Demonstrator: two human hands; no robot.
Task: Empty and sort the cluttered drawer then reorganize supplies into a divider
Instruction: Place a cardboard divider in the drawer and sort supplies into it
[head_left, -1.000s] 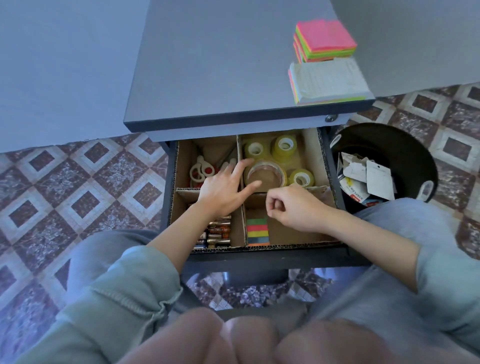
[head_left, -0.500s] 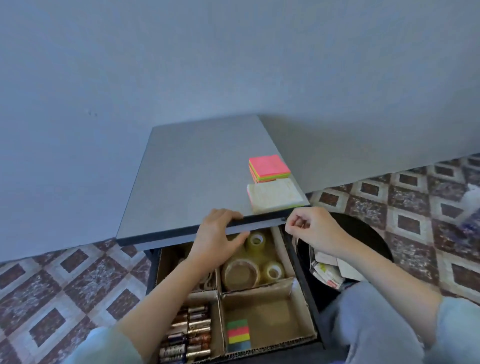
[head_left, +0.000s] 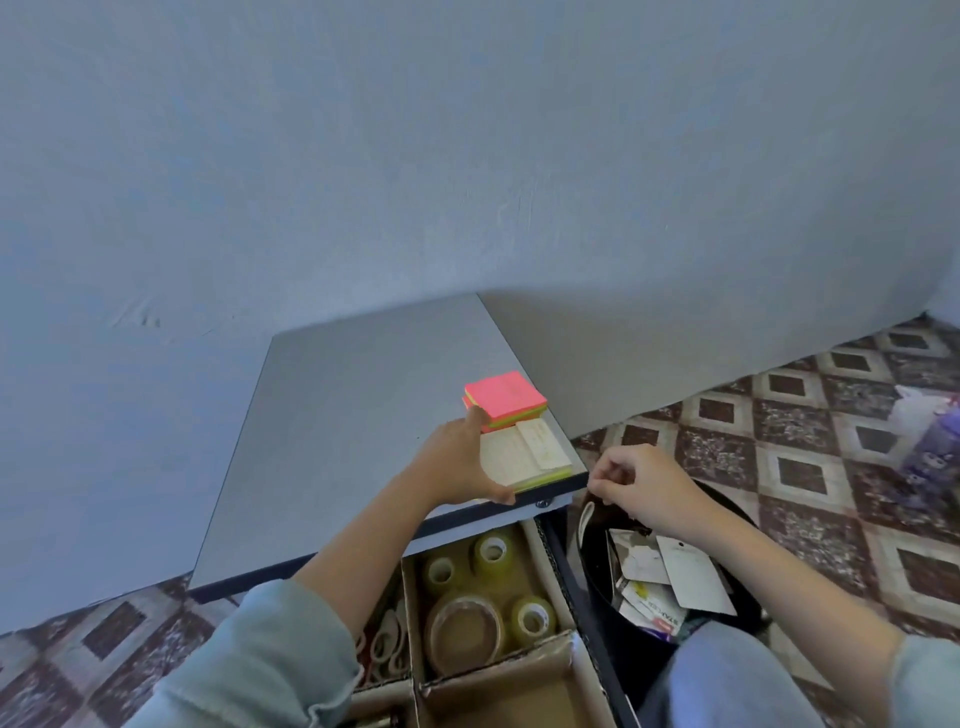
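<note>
So the person's left hand (head_left: 457, 462) is up on the bench (head_left: 353, 441), clamped on the pale note pad (head_left: 524, 457). The thumb hooks the pad's near corner and the fingers sit along its far left side, so the pad sticks out to the right of the palm. It lies right at the near right corner of the bench. The pink note pad (head_left: 506, 395) sits just beyond it on the far side, with the index fingertip right up against its left edge.

The right hand (head_left: 639, 488) hangs just off the bench corner, over the black bin (head_left: 597, 571). Its fingers are curled in tight, but honestly I can't tell if it's pinching anything. The bin has paper scraps (head_left: 670, 577) in it.

Below the bench the drawer (head_left: 574, 608) is pulled open with the cardboard divider (head_left: 493, 670) inside. Tape rolls (head_left: 478, 597) fill the far right compartment. Scissors (head_left: 384, 644) peek out of the left one, mostly hidden behind the left arm.
</note>
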